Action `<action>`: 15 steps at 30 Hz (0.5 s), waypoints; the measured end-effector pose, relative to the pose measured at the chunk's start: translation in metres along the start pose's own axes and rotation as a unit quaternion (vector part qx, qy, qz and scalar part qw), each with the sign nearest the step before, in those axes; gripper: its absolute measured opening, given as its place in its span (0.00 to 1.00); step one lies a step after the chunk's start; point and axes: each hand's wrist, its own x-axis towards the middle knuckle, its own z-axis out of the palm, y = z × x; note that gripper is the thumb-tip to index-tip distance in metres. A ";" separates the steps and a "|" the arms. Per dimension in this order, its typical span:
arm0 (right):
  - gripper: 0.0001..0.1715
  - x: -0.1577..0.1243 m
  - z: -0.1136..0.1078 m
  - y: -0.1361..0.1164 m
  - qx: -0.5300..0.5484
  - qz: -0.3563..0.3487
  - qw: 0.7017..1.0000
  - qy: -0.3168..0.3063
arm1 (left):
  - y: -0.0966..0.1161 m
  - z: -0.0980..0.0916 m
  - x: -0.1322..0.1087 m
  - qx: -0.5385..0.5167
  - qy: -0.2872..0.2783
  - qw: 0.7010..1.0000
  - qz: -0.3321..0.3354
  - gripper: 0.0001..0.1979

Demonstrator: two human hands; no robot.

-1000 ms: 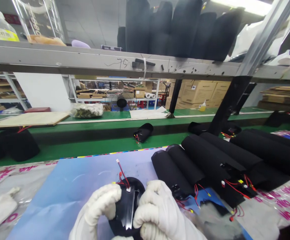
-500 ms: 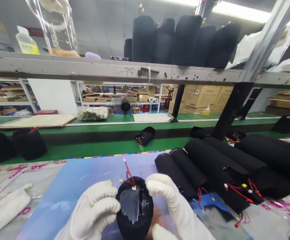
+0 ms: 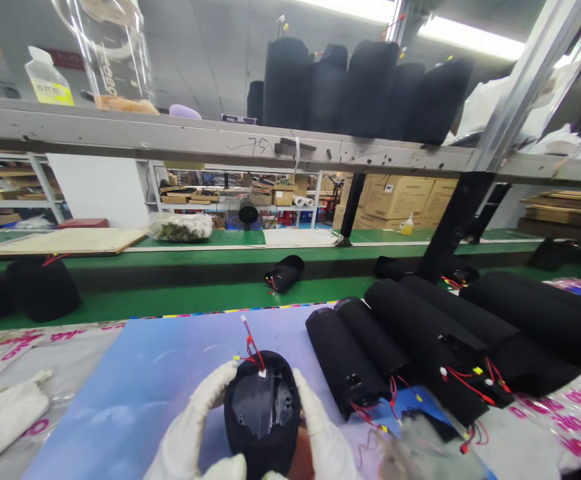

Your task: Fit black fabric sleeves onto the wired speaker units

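Note:
A black fabric-covered cylinder point(image 3: 263, 423) stands before me with its shiny black plastic end facing up. Red wires point(image 3: 253, 347) with white and yellow connectors rise from that end. My left hand point(image 3: 190, 430), in a white glove, grips the cylinder's left side with curved fingers. From the right, my gloved right hand point(image 3: 323, 433) presses along its other side. Both thumbs are low at the front, partly cut off by the frame edge. A blue-violet sheet point(image 3: 160, 360) lies underneath.
Several black cylinders point(image 3: 420, 320) with loose wires lie to the right. More black cylinders point(image 3: 285, 83) stand on the shelf point(image 3: 170, 137) overhead. A white glove point(image 3: 7, 413) lies at left. One small cylinder point(image 3: 285, 273) rests on the green bench point(image 3: 170, 293), near a slanted post point(image 3: 450, 227).
My right hand has closed in against the cylinder, and my left fingers have shifted from its front left up along its side. The view has turned slightly.

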 end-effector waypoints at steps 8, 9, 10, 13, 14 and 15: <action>0.43 0.028 -0.006 -0.016 -0.258 -0.233 0.938 0.005 | -0.003 -0.006 0.045 0.068 0.004 0.997 -0.033 0.54; 0.45 0.036 -0.020 -0.022 -0.310 -0.250 0.917 0.019 | -0.005 -0.013 0.065 0.090 0.015 0.995 -0.040 0.56; 0.42 0.044 -0.034 -0.027 -0.365 -0.236 0.898 0.068 | -0.007 -0.019 0.088 0.153 0.027 0.986 -0.057 0.58; 0.38 0.069 -0.066 -0.032 -0.502 -0.094 0.839 0.186 | -0.014 -0.034 0.157 0.212 0.105 0.970 -0.061 0.57; 0.39 0.076 -0.070 -0.031 -0.536 -0.028 0.826 0.172 | -0.017 -0.037 0.177 0.225 0.124 0.965 -0.060 0.58; 0.40 0.081 -0.070 -0.029 -0.561 0.032 0.816 0.139 | -0.021 -0.040 0.193 0.234 0.132 0.962 -0.052 0.57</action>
